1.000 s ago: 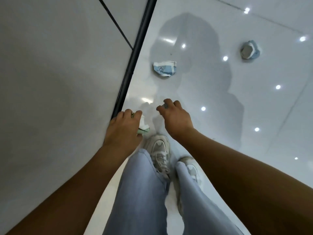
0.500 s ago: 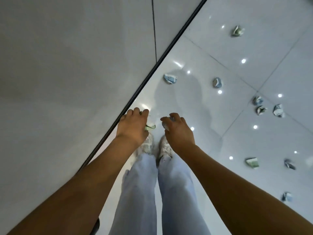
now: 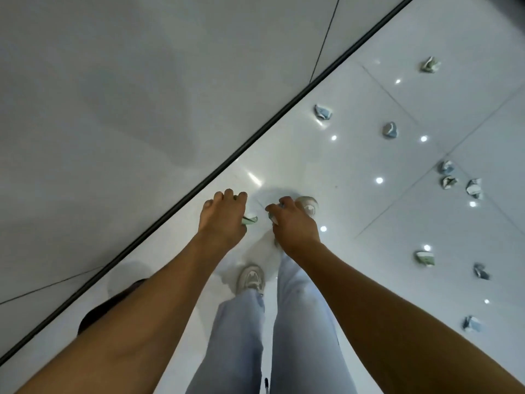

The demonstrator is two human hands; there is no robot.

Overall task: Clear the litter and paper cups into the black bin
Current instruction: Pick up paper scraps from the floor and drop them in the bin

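My left hand (image 3: 223, 220) grips a crushed green-and-white paper cup (image 3: 250, 219), which sticks out to the right of my fist. My right hand (image 3: 292, 223) holds a crushed pale cup (image 3: 273, 217), mostly hidden under my curled fingers. Several crushed cups lie on the glossy white floor: a blue one (image 3: 323, 112) near the wall, a blue one (image 3: 390, 129) beyond it, a green one (image 3: 430, 64) far off, a cluster (image 3: 449, 182) at the right, and a green one (image 3: 425, 257) at lower right. No black bin can be made out.
A grey wall (image 3: 127, 95) fills the left, meeting the floor at a black skirting strip (image 3: 227, 163). My legs in light jeans and white trainers (image 3: 251, 278) stand below my hands. A dark reflection (image 3: 113, 302) shows at lower left.
The view has swung up and away from the floor, so more scattered cups show at the right. Both hands keep hold of their cups, and my right foot has stepped forward.
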